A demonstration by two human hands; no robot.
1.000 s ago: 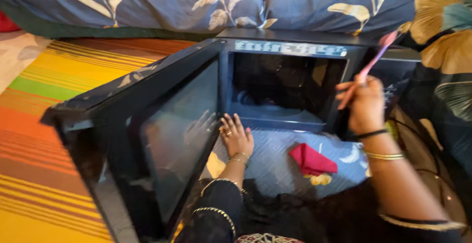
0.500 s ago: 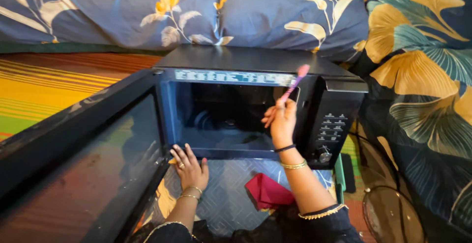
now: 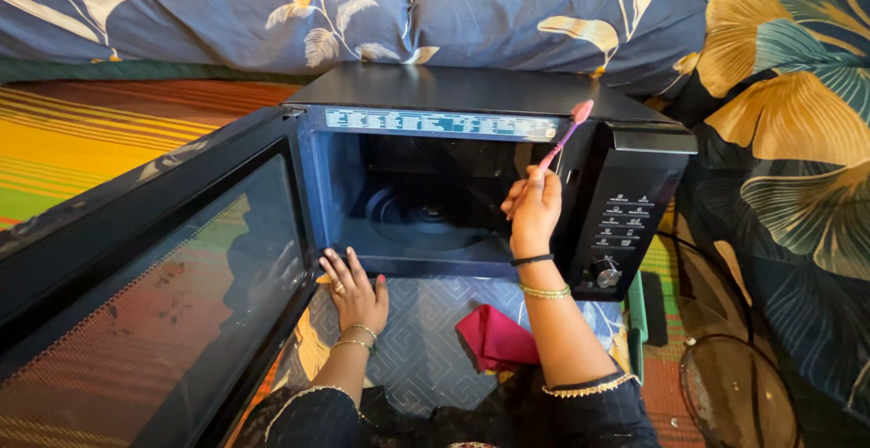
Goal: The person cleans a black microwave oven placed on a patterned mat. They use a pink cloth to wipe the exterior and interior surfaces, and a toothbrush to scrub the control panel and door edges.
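Right hand point(image 3: 533, 212) grip: pink toothbrush point(image 3: 565, 134) near microwave's point(image 3: 471, 95) label strip point(image 3: 440, 124).

Label strip point(image 3: 441, 124): long, narrow, pale with small dark print, along top front edge of black microwave point(image 3: 471, 95), above open cavity. No packages, signs or lit screens seen.

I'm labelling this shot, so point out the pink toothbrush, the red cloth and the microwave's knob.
pink toothbrush point(image 3: 564, 138), head view, middle of its handle.
red cloth point(image 3: 497, 337), head view, centre of the folded fabric.
knob point(image 3: 607, 273), head view, its round face.
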